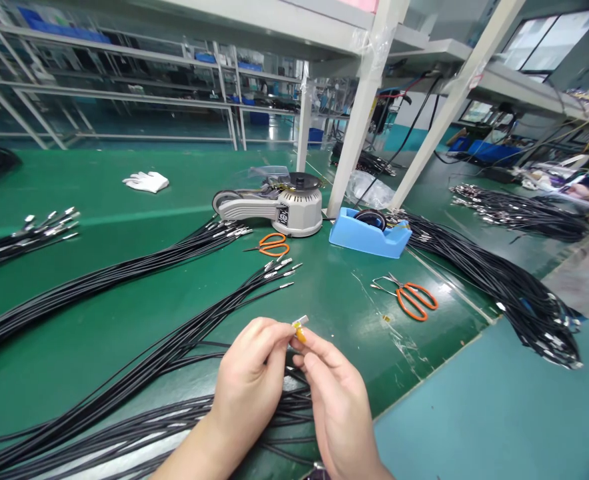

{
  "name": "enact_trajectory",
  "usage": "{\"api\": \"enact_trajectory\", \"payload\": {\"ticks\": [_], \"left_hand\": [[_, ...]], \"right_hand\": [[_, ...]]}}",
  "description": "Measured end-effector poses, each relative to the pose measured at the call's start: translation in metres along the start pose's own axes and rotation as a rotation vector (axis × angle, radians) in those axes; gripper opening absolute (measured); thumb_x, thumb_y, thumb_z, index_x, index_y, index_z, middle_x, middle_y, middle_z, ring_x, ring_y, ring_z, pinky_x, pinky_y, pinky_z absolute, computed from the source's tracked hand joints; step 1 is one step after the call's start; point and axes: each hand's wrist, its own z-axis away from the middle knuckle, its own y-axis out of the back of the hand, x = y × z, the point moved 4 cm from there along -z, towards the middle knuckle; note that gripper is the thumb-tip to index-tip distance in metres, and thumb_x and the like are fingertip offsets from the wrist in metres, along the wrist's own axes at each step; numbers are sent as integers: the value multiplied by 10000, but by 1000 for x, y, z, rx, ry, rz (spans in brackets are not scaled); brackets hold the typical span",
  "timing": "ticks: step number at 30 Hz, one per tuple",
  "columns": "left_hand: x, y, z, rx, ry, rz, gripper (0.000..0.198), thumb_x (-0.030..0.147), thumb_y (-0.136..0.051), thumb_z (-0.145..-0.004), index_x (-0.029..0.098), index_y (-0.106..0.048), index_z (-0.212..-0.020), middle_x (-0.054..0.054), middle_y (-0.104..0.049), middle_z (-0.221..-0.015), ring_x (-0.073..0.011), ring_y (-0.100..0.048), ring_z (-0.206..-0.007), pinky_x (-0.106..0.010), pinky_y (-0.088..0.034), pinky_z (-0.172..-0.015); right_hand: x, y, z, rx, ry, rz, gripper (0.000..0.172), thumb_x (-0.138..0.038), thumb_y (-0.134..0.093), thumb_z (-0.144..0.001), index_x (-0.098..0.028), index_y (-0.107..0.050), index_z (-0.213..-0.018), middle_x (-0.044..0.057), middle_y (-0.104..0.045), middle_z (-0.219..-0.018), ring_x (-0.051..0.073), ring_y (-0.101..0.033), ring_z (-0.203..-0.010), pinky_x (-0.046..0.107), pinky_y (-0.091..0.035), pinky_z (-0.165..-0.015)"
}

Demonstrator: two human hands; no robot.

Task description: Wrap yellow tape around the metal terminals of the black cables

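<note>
Low centre of frame: left hand [254, 373] and right hand [337, 407] pinched a cable end [300, 327], mid-wrap with yellow tape; next, I'd judge, pressing it flat.

Bright, even overhead light glares on the table [99, 320] (edges bowed, perhaps blurred).

A green surface [99, 200] is stretching across the room, with white frame posts [364, 107] rising from it. Metal shelving [124, 87] is lining the far wall, a window [549, 40] is letting in daylight at upper right, and teal floor [499, 413] is showing beside the bench.
</note>
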Motion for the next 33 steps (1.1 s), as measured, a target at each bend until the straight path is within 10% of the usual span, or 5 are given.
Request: {"api": "enact_trajectory", "payload": {"ticks": [33], "left_hand": [[0,4,-2,16,-62,-191,96,122,-498,-880,184,-568,-902,-11,-565,-816,-121,-558,-763,-235,-465,-692]], "right_hand": [[-10,1,7,17,-51,-76,378,-404,-619,-820,-186,-609,-1127,104,-638,-1134,221,-617,-972,350,-509,-822]]}}
